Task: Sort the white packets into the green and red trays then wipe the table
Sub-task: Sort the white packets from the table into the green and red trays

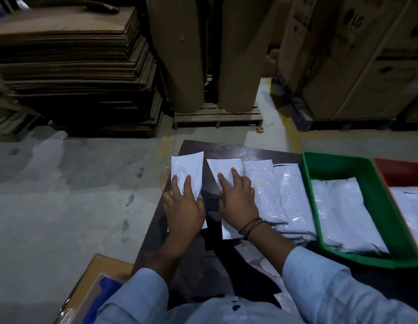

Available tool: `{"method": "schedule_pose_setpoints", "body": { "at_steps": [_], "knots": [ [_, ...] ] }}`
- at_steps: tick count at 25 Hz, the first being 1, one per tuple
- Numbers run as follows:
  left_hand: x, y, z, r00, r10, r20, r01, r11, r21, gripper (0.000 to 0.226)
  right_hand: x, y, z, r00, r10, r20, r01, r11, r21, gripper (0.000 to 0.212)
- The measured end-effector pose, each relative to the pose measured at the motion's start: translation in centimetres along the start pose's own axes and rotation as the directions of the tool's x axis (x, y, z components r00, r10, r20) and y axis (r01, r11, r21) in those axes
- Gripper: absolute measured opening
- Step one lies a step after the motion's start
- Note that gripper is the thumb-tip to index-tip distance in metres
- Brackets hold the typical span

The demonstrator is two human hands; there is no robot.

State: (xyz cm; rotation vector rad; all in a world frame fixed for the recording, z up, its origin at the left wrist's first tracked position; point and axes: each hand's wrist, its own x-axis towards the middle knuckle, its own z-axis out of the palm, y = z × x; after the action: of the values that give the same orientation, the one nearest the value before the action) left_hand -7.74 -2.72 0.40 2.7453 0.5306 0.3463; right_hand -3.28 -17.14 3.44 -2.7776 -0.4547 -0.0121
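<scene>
2 flat hands press 2 white packets on the dark table at the centre of the frame.

The left hand lies with straight, spread fingers on the left packet, gripping nothing; this packet overhangs the table's left edge. The right hand, equally flat and unclenched, rests on the second packet just beside it. Right of that hand lies a heap of packets, touching the green tray at centre right, which holds more white packets. The red tray at the right edge of the frame holds another white packet. A stack of flattened cardboard fills the upper left.
</scene>
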Motion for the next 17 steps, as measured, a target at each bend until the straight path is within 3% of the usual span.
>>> {"method": "schedule_pose_setpoints", "body": {
  "at_steps": [2, 4, 7, 9, 17],
  "knots": [
    [-0.3, 2.0, 0.0, 1.000, 0.024, 0.001, -0.024, 0.999, -0.037, 0.065, -0.5, 1.5, -1.0, 0.997, 0.070, -0.034, -0.068, 0.995, 0.074, 0.059],
    [-0.7, 4.0, 0.2, 0.999, 0.032, 0.012, -0.031, 0.997, -0.065, 0.065, -1.0, 2.9, -2.2, 0.985, 0.165, -0.047, -0.147, 0.953, 0.266, 0.056],
    [-1.2, 7.2, 0.4, 0.997, 0.064, 0.033, -0.061, 0.994, -0.086, 0.064, -1.9, 5.5, -4.7, 0.958, 0.286, -0.009, -0.230, 0.786, 0.574, 0.043],
    [-1.5, 9.4, 0.4, 0.996, 0.084, 0.039, -0.080, 0.993, -0.085, 0.065, -2.5, 7.1, -6.6, 0.953, 0.302, -0.007, -0.229, 0.737, 0.636, 0.038],
    [-3.6, 19.1, 1.6, 0.990, 0.138, 0.019, -0.135, 0.987, -0.087, 0.063, -4.2, 16.9, -9.7, 0.957, 0.267, -0.118, -0.233, 0.943, 0.238, 0.051]
  ]
}}
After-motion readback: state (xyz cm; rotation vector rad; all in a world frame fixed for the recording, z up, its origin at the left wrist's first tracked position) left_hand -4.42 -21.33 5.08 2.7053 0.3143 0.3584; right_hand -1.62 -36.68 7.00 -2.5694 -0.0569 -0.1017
